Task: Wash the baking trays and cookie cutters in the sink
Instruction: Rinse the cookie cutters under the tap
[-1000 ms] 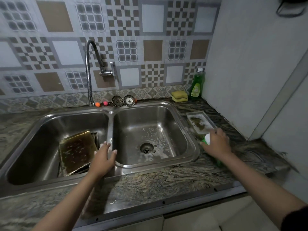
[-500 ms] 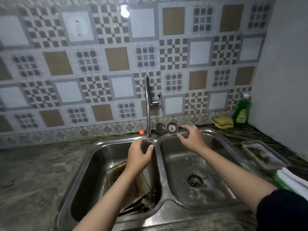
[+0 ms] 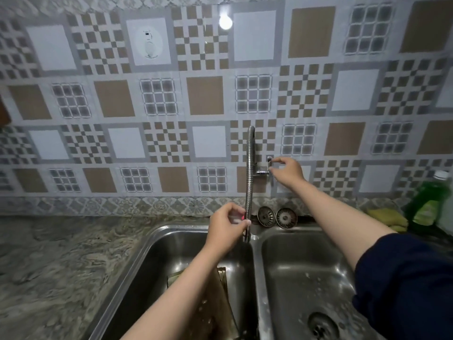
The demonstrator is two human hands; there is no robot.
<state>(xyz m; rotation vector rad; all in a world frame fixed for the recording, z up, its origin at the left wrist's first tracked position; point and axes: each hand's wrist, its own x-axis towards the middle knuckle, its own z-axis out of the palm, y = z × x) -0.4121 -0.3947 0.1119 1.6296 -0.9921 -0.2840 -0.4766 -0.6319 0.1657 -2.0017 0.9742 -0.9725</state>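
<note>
Baking tray [image 3: 215, 312] in left sink basin [image 3: 157, 261], faucet [image 3: 250, 173] behind the divider; two strainers [image 3: 275, 216] right of faucet, dish soap bottle [image 3: 427, 202] far right

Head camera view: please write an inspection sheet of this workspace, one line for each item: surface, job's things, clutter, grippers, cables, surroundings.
Surface: marbled stone counter around a steel double sink; the right basin is wet with foam specks.
Job's things: a brown, soiled baking tray leans in the left basin; cookie cutters not visible.
Clutter: two sink strainers stand against the wall; yellow sponge and green soap bottle at far right.
Grippers: left hand grips the flexible faucet hose near its outlet; right hand pinches the tap handle.
Cables: nothing seen.
Surroundings: patterned tile wall with a lamp reflection.
</note>
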